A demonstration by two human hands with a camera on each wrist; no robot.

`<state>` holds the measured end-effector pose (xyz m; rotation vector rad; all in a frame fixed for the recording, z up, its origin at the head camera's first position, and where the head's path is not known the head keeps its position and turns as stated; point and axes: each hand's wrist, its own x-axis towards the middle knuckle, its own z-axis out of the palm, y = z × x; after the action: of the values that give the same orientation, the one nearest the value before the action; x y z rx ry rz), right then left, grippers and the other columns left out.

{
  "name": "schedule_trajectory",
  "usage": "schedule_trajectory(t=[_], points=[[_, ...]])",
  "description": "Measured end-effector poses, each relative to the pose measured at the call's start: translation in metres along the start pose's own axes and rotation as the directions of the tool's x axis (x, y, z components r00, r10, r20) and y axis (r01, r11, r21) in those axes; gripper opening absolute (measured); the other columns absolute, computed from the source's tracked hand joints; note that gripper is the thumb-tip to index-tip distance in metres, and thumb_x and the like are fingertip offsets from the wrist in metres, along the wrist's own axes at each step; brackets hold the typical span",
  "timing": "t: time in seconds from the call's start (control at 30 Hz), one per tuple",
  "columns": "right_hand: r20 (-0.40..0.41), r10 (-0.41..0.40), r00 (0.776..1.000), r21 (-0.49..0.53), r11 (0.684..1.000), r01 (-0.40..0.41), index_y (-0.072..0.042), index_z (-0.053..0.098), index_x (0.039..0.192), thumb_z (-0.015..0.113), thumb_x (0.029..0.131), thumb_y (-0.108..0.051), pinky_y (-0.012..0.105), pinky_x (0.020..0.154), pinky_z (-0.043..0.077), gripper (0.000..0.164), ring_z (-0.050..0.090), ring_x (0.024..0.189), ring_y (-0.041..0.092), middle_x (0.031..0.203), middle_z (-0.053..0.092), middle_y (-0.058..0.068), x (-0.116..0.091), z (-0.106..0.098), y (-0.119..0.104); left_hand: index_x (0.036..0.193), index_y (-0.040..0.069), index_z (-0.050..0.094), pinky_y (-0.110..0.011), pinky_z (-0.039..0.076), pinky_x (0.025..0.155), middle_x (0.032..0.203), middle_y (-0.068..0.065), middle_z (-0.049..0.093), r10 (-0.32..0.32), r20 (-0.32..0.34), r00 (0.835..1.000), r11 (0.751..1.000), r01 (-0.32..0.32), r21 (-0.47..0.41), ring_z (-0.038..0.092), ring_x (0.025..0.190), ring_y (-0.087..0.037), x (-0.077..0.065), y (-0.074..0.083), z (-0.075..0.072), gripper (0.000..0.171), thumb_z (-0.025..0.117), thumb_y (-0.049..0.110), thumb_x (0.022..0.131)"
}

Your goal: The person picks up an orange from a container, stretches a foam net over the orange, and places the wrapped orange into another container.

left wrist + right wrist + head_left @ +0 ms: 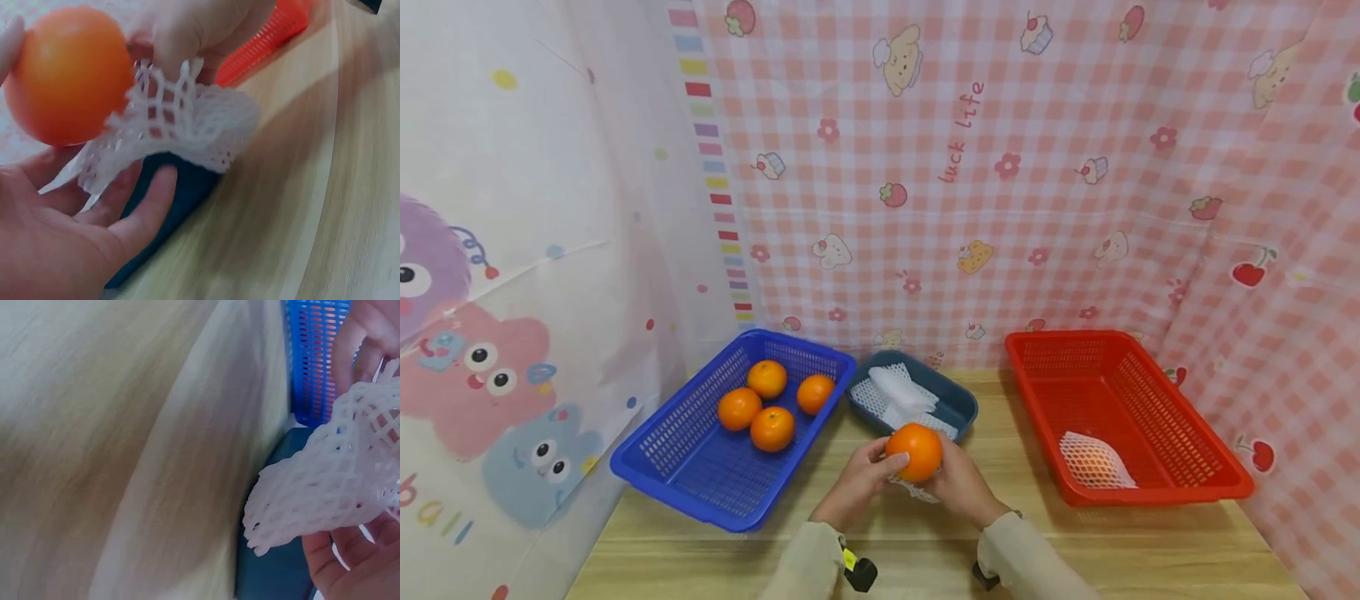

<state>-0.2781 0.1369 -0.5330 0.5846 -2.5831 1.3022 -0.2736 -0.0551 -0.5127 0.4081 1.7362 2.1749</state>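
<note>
In the head view, an orange [914,451] is held up between the two hands, in front of the small dark teal basket. My left hand [857,483] grips it from the left, with the thumb on its near side. My right hand [964,485] is on the other side and holds a white foam net sleeve [916,490] below the fruit. From the left wrist, the net [169,119] appears bunched and partly open against the orange [69,75]. In the right wrist view the net [319,475] hides most of the right fingers.
At left stands a blue basket [681,500] with several oranges [772,429]. Behind the hands, the teal basket [964,398] contains white foam nets [901,390]. On the right, a red basket [1195,492] holds one netted orange [1093,461]. Patterned cloths [880,167] surround the wooden table [925,558].
</note>
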Motion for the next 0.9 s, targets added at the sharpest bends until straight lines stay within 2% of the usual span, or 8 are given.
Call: schedule_trajectory(t=[0.23,0.33,0.43,0.5,0.57,0.67,0.8,0.9], points=[[-0.020,0.071,0.997,-0.013,0.997,-0.071,-0.008,0.034,0.149,0.079,0.075,0.002,0.044,0.086,0.051,0.087,0.059,0.091,0.023,0.106,0.062,0.007,-0.002,-0.001,0.004,0.131,-0.008,0.050,-0.041,0.053,0.085,0.118,-0.016,0.058,-0.036,-0.019,0.999,0.999,0.036,0.027,0.062,0.095,-0.022,0.000,-0.005,-0.007,0.052,0.068,0.016,0.089],[-0.087,0.079,0.993,-0.059,0.995,-0.084,-0.008,0.049,0.137,0.076,0.078,0.001,0.040,0.082,0.053,0.065,0.060,0.089,0.020,0.103,0.063,0.005,-0.005,-0.001,0.006,0.131,-0.007,0.050,-0.042,0.053,0.084,0.122,-0.016,0.055,-0.041,-0.032,0.999,0.999,0.042,0.023,0.062,0.097,-0.023,-0.001,-0.006,-0.006,0.054,0.071,0.016,0.087],[-0.189,0.060,0.980,-0.136,0.987,-0.086,-0.007,0.065,0.108,0.077,0.081,-0.004,0.037,0.077,0.053,0.030,0.059,0.084,0.018,0.095,0.062,0.002,-0.007,-0.001,0.006,0.135,-0.005,0.046,-0.043,0.054,0.083,0.124,-0.018,0.050,-0.052,-0.062,0.997,0.999,0.053,0.008,0.063,0.097,-0.025,-0.001,-0.007,-0.005,0.061,0.074,0.014,0.084],[-0.259,0.045,0.965,-0.170,0.981,-0.091,-0.009,0.067,0.093,0.079,0.081,-0.009,0.033,0.072,0.053,0.017,0.057,0.080,0.015,0.088,0.059,-0.001,-0.008,-0.002,0.005,0.141,-0.001,0.039,-0.043,0.055,0.081,0.124,-0.020,0.047,-0.051,-0.095,0.994,0.999,0.053,0.015,0.062,0.097,-0.026,-0.001,-0.008,-0.004,0.070,0.076,0.012,0.082],[-0.305,0.032,0.952,-0.175,0.981,-0.089,-0.011,0.066,0.086,0.080,0.081,-0.012,0.030,0.067,0.051,0.015,0.054,0.074,0.014,0.082,0.055,-0.003,-0.008,-0.003,0.002,0.148,0.004,0.028,-0.043,0.055,0.079,0.124,-0.022,0.045,-0.043,-0.137,0.990,0.998,0.049,0.039,0.061,0.097,-0.026,-0.002,-0.008,-0.003,0.084,0.078,0.011,0.081],[-0.328,0.012,0.945,-0.146,0.987,-0.063,-0.012,0.066,0.086,0.079,0.082,-0.013,0.025,0.062,0.048,0.014,0.050,0.069,0.011,0.077,0.053,-0.007,-0.009,-0.004,-0.004,0.152,0.006,0.018,-0.041,0.055,0.080,0.124,-0.023,0.043,-0.008,-0.201,0.980,0.992,0.033,0.124,0.059,0.096,-0.026,-0.002,-0.007,-0.001,0.096,0.080,0.011,0.078],[-0.317,-0.039,0.948,-0.093,0.996,0.009,-0.010,0.065,0.089,0.078,0.082,-0.009,0.023,0.057,0.047,0.015,0.049,0.063,0.009,0.072,0.055,-0.007,-0.010,-0.001,-0.016,0.145,0.000,0.034,-0.039,0.052,0.086,0.125,-0.020,0.049,0.046,-0.244,0.969,0.974,0.012,0.228,0.059,0.099,-0.027,-0.002,-0.008,-0.001,0.084,0.082,0.013,0.077],[-0.306,-0.052,0.951,-0.039,0.998,0.042,-0.010,0.064,0.089,0.076,0.083,-0.006,0.022,0.055,0.048,0.015,0.049,0.060,0.008,0.070,0.056,-0.008,-0.011,0.002,-0.025,0.136,0.001,0.045,-0.040,0.050,0.090,0.125,-0.017,0.052,0.074,-0.257,0.964,0.967,-0.007,0.253,0.058,0.103,-0.027,0.000,-0.011,-0.002,0.073,0.083,0.013,0.075]])
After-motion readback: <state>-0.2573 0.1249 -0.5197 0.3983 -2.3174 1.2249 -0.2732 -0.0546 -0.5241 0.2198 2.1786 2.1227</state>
